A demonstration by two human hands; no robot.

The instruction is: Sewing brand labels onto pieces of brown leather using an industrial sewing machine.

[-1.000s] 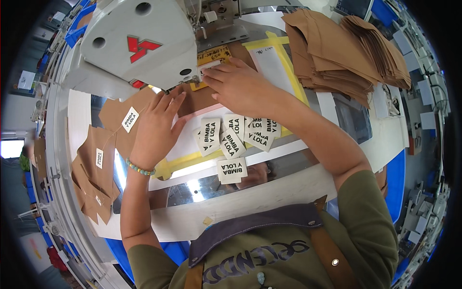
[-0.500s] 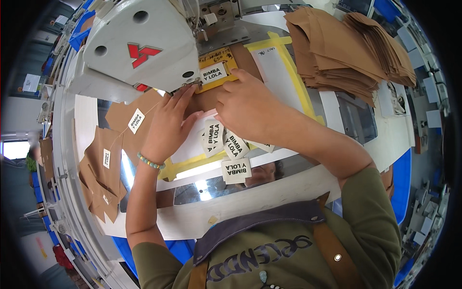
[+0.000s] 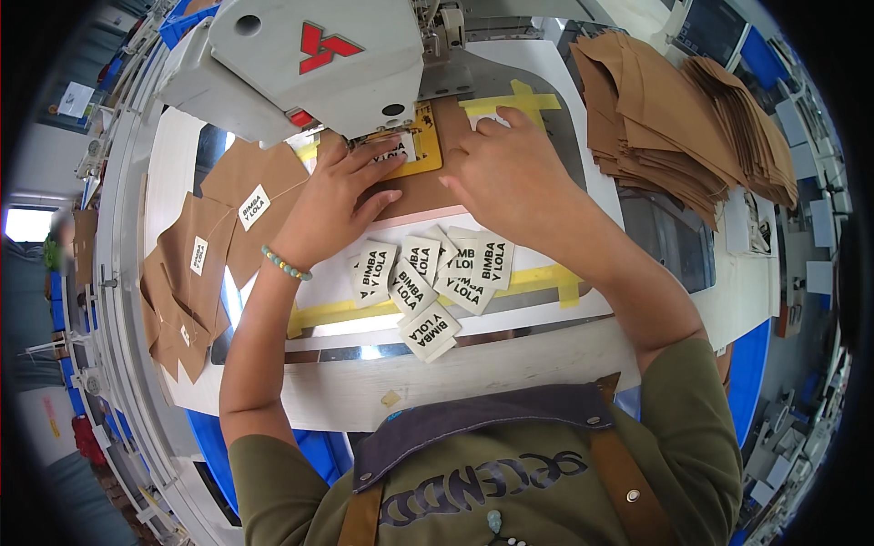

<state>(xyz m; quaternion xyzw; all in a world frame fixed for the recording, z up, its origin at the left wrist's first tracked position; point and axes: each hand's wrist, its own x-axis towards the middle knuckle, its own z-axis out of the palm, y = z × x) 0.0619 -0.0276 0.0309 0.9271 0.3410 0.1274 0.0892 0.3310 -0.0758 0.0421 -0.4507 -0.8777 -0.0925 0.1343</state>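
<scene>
The brown panel (image 3: 421,196) lies flat under the far machine (image 3: 273,68), with the yellow frame (image 3: 428,150) on it and a white label (image 3: 398,150) showing inside. The left hand (image 3: 339,200) rests with fingers spread across label and frame, grasping nothing. The right hand (image 3: 512,166) lies over the panel's right side, fingers bent; I cannot tell whether it pinches anything. Loose labels (image 3: 411,289) lie near. The panel looks light, thin and fairly stiff, prone to sliding and creasing; flat fingertips along its near and right edges should suit.
</scene>
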